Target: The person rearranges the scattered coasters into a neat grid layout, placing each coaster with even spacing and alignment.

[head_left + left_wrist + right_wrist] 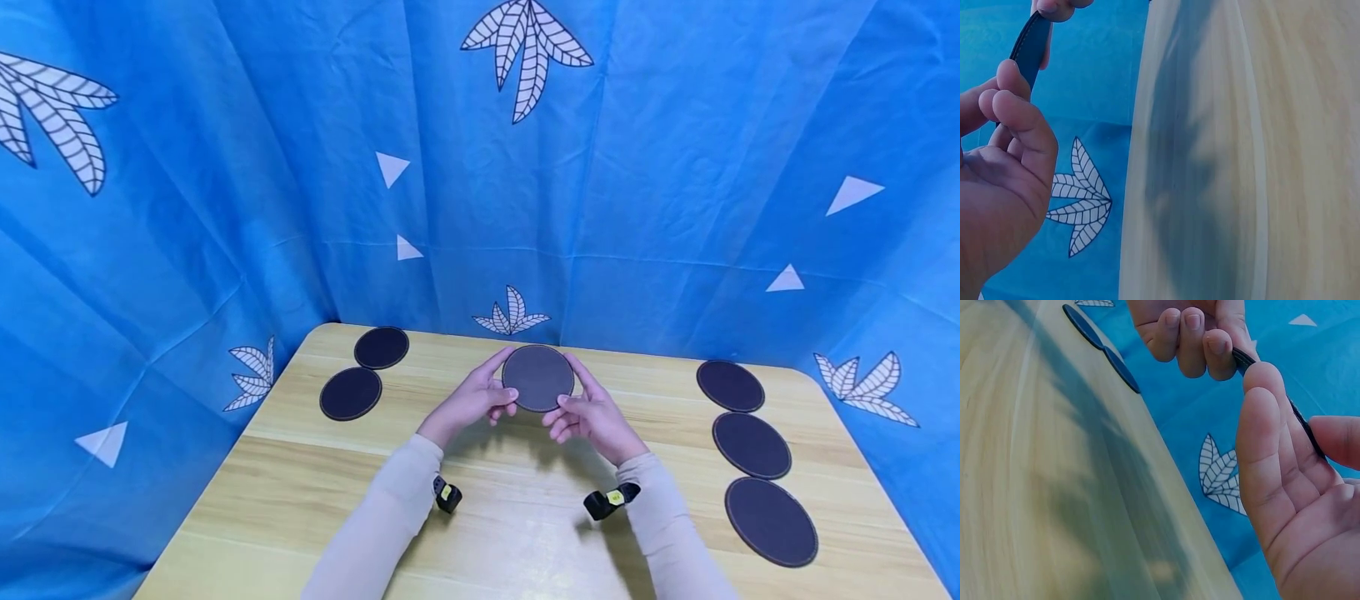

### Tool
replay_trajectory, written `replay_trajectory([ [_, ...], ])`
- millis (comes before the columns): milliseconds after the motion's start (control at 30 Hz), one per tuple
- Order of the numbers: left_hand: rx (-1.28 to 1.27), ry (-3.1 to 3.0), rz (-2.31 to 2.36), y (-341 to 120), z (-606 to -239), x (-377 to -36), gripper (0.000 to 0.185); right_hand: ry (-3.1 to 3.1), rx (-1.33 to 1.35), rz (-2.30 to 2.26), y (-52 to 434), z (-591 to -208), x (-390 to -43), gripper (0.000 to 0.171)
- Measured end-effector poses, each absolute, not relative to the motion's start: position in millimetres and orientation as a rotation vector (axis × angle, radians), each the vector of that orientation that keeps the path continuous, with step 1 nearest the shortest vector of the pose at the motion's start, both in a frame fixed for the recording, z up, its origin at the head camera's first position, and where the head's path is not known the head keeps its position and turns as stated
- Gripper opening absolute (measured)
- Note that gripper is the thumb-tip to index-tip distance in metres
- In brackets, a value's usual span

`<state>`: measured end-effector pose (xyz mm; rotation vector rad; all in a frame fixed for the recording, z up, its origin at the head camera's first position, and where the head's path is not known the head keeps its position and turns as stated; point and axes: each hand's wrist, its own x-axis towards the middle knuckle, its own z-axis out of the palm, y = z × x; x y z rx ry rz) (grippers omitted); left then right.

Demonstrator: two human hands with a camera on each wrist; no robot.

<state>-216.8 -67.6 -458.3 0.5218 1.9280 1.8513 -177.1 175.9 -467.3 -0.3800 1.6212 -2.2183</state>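
A round dark coaster [537,377] with a stitched rim is held up between both hands over the table's far side. My left hand [472,398] pinches its left edge, the thumb lying on the near face. On the opposite edge my right hand [596,418] pinches it likewise, thumb in front. Seen nearly edge-on, the coaster [1032,47] shows its stitching in the left wrist view. In the right wrist view the right fingers [1260,425] partly hide the coaster [1307,430]. Shadows of hands and coaster fall on the wood below.
Two more coasters, one far [382,347] and one nearer [351,393], lie at the table's back left. Three others form a column at the right: top [731,386], middle [752,445] and bottom [771,522]. A blue patterned curtain [495,200] hangs behind the wooden table [300,492].
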Motion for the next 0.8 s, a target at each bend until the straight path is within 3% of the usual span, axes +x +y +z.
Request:
replay_trajectory([
  [800, 0.533, 1.941, 1.811, -26, -471, -239, 0.078, 1.663, -0.337, -2.237, 213, -476, -186, 0.079],
])
